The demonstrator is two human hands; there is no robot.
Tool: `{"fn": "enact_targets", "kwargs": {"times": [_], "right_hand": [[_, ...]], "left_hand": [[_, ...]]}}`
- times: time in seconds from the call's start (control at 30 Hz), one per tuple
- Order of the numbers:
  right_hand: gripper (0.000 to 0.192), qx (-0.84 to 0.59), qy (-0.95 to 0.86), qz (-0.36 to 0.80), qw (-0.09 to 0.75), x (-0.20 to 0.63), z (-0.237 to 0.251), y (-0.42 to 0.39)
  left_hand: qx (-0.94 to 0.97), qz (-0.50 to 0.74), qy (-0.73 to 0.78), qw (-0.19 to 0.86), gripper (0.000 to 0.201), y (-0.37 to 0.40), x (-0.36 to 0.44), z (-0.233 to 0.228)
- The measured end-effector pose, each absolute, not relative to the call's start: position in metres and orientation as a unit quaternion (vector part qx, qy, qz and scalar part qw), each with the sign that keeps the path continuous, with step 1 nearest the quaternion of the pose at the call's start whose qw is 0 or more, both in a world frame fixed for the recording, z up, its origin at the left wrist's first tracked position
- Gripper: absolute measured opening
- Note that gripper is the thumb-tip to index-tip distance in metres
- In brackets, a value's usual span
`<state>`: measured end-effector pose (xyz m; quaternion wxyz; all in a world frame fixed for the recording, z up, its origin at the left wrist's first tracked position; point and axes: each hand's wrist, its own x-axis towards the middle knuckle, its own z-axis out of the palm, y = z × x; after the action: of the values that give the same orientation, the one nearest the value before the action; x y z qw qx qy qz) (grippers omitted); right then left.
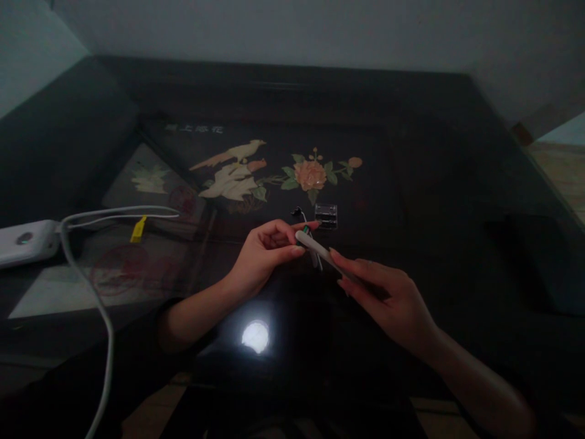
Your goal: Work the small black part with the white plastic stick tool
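Observation:
My right hand [384,292] grips a slim white stick-shaped tool [320,250], held slanted up to the left. My left hand [265,250] pinches the tool's far tip between thumb and fingers; something small and green shows there. Both hands hover over a dark glossy table [411,201]. A small clear plastic box [326,216] lies on the table just beyond the hands, with a small dark object [298,213] beside it on the left.
The tabletop bears an inlaid bird [233,167] and flower [311,174]. At the left edge lies a white power bank [27,241] with a white cable [107,341] looping down, carrying a yellow tag [138,229]. A lamp's reflection [255,336] glares near me.

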<state>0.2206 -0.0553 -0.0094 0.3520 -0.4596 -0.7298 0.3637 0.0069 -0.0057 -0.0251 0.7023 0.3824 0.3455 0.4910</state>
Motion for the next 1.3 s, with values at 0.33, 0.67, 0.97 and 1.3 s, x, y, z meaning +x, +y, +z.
{"fn": "enact_targets", "kwargs": {"times": [0.33,0.67,0.97,1.3], "right_hand": [[0.045,-0.468,-0.697,0.401,0.367,0.221,-0.011,-0.051],[0.045,-0.488,-0.701,0.372,0.362,0.224,-0.02,-0.05],[0.046,-0.448,-0.723,0.378,0.366,0.221,-0.012,-0.056],[0.045,-0.463,-0.715,0.381,0.361,0.221,-0.012,-0.054]], "left_hand": [[0.392,0.488,0.34,0.702,0.024,-0.006,0.007,-0.027],[0.382,0.493,0.357,0.695,0.028,-0.006,0.006,-0.029],[0.379,0.494,0.319,0.715,0.023,-0.005,0.006,-0.026],[0.379,0.493,0.324,0.714,0.022,-0.005,0.006,-0.027]]}}
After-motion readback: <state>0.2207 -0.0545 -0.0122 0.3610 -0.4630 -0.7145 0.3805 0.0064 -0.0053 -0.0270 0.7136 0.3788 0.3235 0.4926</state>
